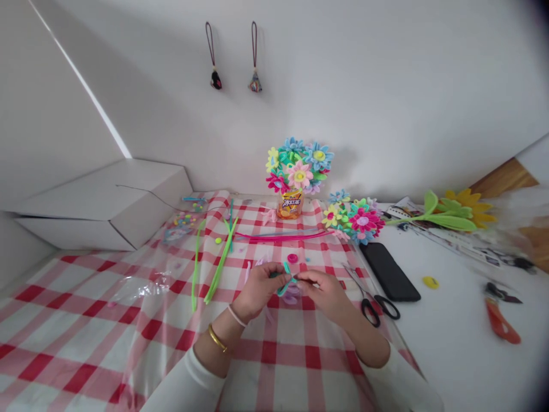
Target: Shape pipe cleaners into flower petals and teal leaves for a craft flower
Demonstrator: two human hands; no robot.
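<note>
A bent teal pipe cleaner (286, 267) is pinched between my two hands above the checked cloth. My left hand (262, 288) grips it from the left, fingers closed, with loops showing above and below the fingertips. From the right, the thumb and fingers of my right hand (323, 293) close on its other side. Just behind and below the fingertips lie curled lilac pipe cleaners (292, 294), partly covered by the hands. A small pink ring-shaped coil (292, 258) rests on the cloth beyond them.
Scissors (369, 303) and a black phone (389, 272) lie to the right. Green pipe cleaners (221, 263) lie left, magenta ones (283, 236) behind. A bouquet (300, 166) stands in an orange container (290, 206); another bouquet (355, 220) lies beside it. A white box (150, 200) is far left.
</note>
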